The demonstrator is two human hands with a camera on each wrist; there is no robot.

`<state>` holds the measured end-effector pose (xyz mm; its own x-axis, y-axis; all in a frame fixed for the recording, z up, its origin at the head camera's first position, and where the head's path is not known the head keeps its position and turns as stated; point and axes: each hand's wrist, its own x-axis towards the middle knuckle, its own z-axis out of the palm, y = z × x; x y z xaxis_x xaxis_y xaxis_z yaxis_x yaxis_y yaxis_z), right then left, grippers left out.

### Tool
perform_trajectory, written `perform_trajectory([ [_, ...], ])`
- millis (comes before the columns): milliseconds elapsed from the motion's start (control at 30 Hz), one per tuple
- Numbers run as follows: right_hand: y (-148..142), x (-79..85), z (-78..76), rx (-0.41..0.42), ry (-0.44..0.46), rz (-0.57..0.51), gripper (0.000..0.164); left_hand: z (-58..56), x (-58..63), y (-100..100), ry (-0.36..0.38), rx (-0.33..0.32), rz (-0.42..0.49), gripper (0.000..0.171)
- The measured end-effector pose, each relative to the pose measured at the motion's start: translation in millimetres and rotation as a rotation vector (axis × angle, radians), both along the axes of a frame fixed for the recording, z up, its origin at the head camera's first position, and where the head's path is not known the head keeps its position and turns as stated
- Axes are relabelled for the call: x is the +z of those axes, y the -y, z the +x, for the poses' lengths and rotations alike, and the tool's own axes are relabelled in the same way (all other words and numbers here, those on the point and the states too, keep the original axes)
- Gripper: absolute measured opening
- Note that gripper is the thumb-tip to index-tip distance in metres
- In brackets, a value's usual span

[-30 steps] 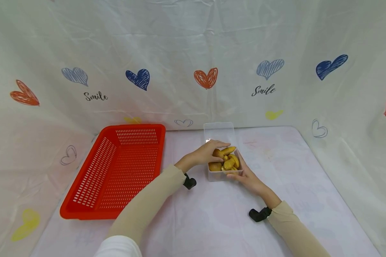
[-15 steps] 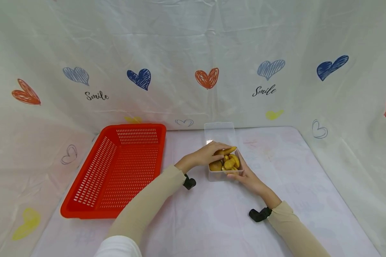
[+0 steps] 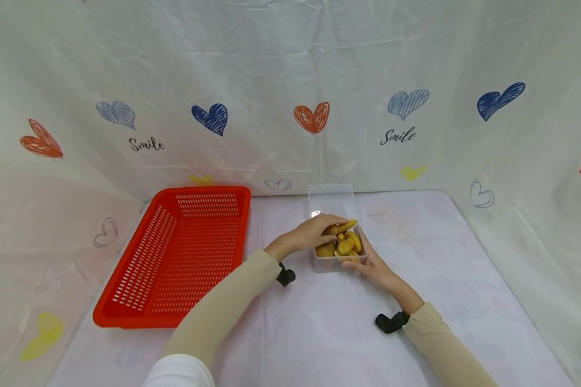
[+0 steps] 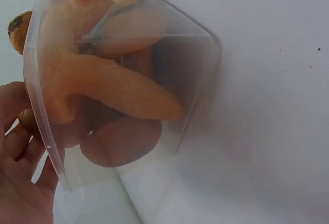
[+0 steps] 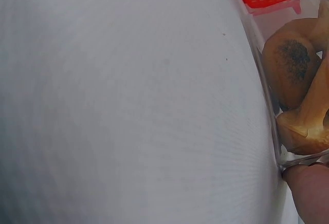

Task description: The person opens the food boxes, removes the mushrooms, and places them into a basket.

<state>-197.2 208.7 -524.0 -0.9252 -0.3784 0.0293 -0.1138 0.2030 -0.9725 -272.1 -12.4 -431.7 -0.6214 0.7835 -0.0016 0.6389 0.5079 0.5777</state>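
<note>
A clear plastic box (image 3: 330,264) stands on the table, filled with several knobbly yellow-brown pieces (image 3: 346,246) that look like ginger root. My left hand (image 3: 311,232) reaches in from the left, over the box's far left part. Its thumb and fingers close round a long ginger-like piece (image 3: 347,226) near the top of the pile. My right hand (image 3: 375,271) grips the box at its near right corner, thumb along the front wall. Through the wall, the left wrist view shows a branching piece (image 4: 118,86). A dark patch marks one piece (image 5: 293,62) in the right wrist view.
The box's clear lid (image 3: 331,196) stands raised behind it. To the left lies a large red plastic basket (image 3: 193,258) with slotted walls. A white cloth (image 3: 310,333) covers the table, and a heart-printed sheet (image 3: 271,64) hangs behind.
My left hand has come down a little over the pieces, its fingers now covering more of the long one. The right hand keeps its grip on the box.
</note>
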Motion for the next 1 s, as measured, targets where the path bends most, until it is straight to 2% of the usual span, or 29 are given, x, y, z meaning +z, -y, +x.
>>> perform_trajectory([
  [200,0.4,0.6,0.2,0.004,0.016,-0.017,0.101,1.2,2.3,0.7,-0.028,-0.012,-0.011,0.048],
  [400,-0.5,0.6,-0.7,-0.002,-0.001,0.006,0.102,2.5,9.8,2.2,-0.012,-0.014,0.005,0.048],
  [633,0.8,0.5,-0.5,-0.004,0.001,0.000,0.102,2.1,21.4,8.1,0.021,-0.033,0.071,0.050],
  [800,1.3,-0.2,-0.7,-0.006,-0.008,-0.006,0.102,0.7,30.7,17.1,0.054,-0.045,0.150,0.050],
  [1000,1.5,0.7,-0.9,-0.010,0.003,-0.015,0.102,1.4,44.8,32.2,0.047,-0.051,0.206,0.051],
])
